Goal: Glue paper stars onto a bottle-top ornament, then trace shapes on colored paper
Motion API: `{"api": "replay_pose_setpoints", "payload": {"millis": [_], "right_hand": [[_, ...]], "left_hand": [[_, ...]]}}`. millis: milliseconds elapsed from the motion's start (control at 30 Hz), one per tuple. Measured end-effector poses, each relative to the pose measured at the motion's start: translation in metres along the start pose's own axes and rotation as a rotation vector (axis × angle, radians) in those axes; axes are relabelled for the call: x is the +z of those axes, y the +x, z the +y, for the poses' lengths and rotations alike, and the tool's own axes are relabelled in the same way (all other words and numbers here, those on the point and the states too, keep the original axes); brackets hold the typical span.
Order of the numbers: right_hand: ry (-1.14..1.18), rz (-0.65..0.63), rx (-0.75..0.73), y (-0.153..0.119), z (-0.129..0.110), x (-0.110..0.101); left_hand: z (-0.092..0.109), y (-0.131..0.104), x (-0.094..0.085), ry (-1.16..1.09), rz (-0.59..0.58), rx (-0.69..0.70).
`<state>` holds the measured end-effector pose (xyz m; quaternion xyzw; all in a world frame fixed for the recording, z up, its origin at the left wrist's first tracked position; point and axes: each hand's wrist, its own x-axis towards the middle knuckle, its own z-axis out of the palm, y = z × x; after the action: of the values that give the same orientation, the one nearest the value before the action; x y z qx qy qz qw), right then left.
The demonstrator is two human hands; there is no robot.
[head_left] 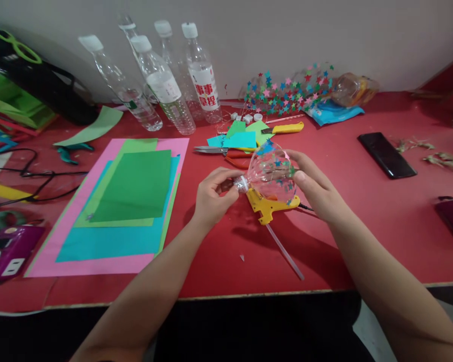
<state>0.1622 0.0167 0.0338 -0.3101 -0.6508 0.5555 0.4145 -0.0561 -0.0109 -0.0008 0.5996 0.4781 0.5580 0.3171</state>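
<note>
Head view: a star-decorated bottle top (pixel 272 173) is being held just above the glue gun (pixel 269 205), pinched at its neck by the left hand (pixel 211 197) and cupped by the right hand (pixel 314 190); steady turning seems needed next.

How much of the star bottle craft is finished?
Done: a bottle piece covered in stars lies by the wall. In hand: the left hand grips the neck of a cut bottle top while the right hand steadies it; a few stars are on it. Left: whole bottles and the paper sheets look unused.
</note>
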Motion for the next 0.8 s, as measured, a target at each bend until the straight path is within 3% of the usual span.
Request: {"api": "replay_pose_setpoints", "payload": {"millis": [133, 333, 400, 567, 700, 800], "right_hand": [[-0.090, 0.074, -0.014, 0.000, -0.004, -0.004], [-0.160, 0.473, -0.181, 0.004, 0.000, -0.008], [-0.159, 0.551, -0.220, 0.005, 0.004, -0.008], [-0.175, 0.527, -0.224, 0.005, 0.015, 0.000], [-0.189, 0.456, -0.215, 0.002, 0.018, 0.007], [-0.179, 0.488, -0.224, 0.003, 0.019, 0.006]], "left_hand": [[-0.001, 0.003, 0.001, -0.070, 0.046, -0.053], [-0.002, 0.010, 0.001, -0.440, 0.154, -0.349], [0.003, 0.013, 0.001, -0.556, 0.177, -0.446], [0.018, 0.019, 0.001, -0.677, 0.165, -0.658], [0.024, 0.023, 0.004, -0.670, 0.148, -0.727], [0.030, 0.026, 0.012, -0.740, 0.197, -0.814]]}}
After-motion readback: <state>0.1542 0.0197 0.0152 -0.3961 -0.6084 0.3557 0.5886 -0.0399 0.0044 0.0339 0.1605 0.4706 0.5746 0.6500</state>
